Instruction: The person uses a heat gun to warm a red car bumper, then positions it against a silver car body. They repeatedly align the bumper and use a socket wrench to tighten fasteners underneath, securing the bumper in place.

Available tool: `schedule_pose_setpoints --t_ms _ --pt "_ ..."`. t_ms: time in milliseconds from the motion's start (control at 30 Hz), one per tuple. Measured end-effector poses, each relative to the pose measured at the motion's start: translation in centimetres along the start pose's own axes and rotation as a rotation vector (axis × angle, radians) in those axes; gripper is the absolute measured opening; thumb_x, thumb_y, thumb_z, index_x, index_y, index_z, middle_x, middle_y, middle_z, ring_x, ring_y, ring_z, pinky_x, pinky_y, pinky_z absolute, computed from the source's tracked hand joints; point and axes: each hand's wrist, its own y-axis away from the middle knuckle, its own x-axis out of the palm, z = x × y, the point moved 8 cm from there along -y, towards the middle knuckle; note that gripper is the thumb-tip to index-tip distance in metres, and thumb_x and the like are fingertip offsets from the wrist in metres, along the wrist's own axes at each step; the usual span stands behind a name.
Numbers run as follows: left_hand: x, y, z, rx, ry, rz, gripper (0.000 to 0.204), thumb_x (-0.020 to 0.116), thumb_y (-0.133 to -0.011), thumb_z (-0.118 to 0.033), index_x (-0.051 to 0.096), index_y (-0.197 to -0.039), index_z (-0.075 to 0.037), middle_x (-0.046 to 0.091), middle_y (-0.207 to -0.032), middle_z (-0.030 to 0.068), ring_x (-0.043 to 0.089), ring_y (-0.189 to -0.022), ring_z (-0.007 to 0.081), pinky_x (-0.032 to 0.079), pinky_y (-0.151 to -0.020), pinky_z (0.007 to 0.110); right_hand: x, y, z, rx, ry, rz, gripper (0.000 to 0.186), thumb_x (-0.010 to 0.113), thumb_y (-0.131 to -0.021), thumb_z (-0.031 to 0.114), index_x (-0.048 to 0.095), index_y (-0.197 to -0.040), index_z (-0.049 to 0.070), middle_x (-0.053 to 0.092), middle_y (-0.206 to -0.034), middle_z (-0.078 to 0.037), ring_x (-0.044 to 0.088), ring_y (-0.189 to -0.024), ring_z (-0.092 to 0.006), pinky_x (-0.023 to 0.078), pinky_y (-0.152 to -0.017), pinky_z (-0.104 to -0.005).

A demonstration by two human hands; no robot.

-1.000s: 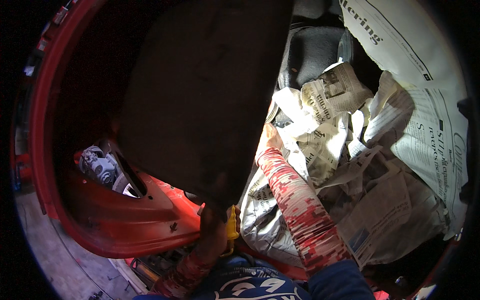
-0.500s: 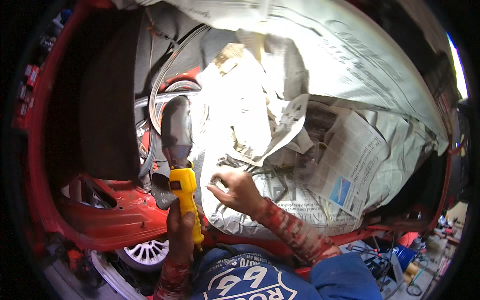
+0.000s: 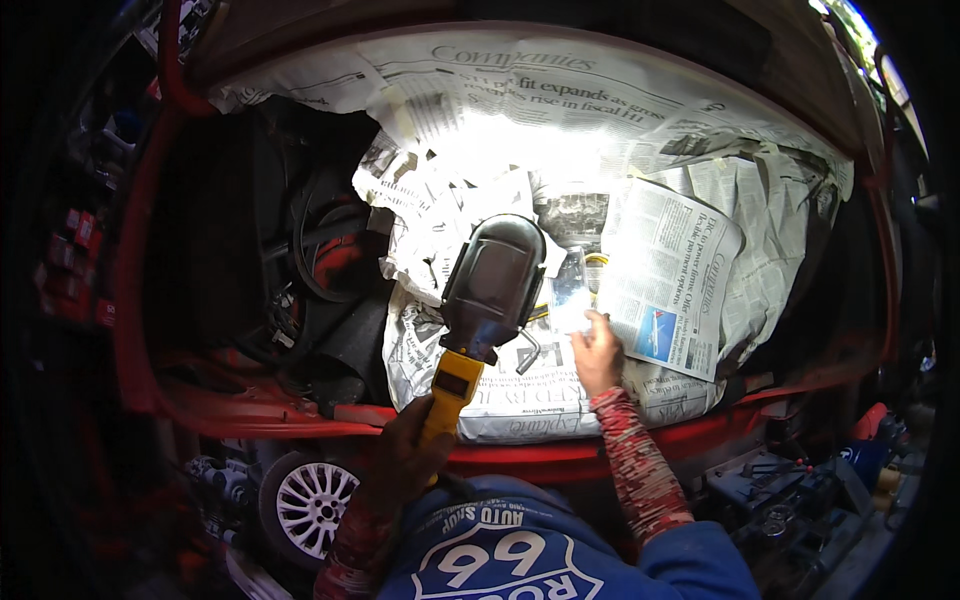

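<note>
My left hand (image 3: 415,435) is closed around the yellow handle of a work lamp (image 3: 492,280), whose black head shades part of the light over crumpled newspapers (image 3: 760,280) in a red car opening. My right hand (image 3: 602,355) has its fingers pinched at the lower edge of a clear plastic packet (image 3: 570,285) in the glare, beside a printed sheet with a blue picture. A bent metal rod (image 3: 530,355) lies under the lamp head.
The red body rim (image 3: 360,420) runs along the near edge, dark hoses (image 3: 320,250) lie at left, and newspaper lines the far edge. Below sit a wheel with a white rim (image 3: 310,510) and a cluttered tool area (image 3: 760,500) at right.
The view has swung to face the opening squarely. The dark panel no longer fills the left. My left hand has moved the lamp rightward over the newspapers, and my right hand has moved right to the packet.
</note>
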Motion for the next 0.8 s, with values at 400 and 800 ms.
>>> schedule_pose_setpoints --t_ms 400,800 --pt "-1.0 2.9 0.6 -0.045 0.074 -0.138 0.03 0.061 -0.088 -0.018 0.055 -0.112 -0.001 0.058 -0.082 0.0017 0.055 -0.068 0.0078 0.047 -0.059 0.026 9.6 0.4 3.7 0.002 0.309 0.385 0.032 0.067 -0.084 0.034 0.066 -0.094 0.003 0.068 -0.093 -0.02 0.066 -0.088 -0.0375 0.052 -0.08 -0.0463" --pt "-1.8 1.0 4.6 -0.079 0.071 -0.012 0.045 0.064 -0.091 -0.037 0.057 -0.118 -0.001 0.062 -0.087 0.0032 0.057 -0.07 0.0096 0.047 -0.059 0.026 -7.3 11.0 0.3 0.353 -0.55 0.252 0.029 0.059 -0.093 0.028 0.056 -0.072 0.007 0.047 -0.059 0.0 0.044 -0.05 -0.0088 0.034 -0.045 -0.0302"
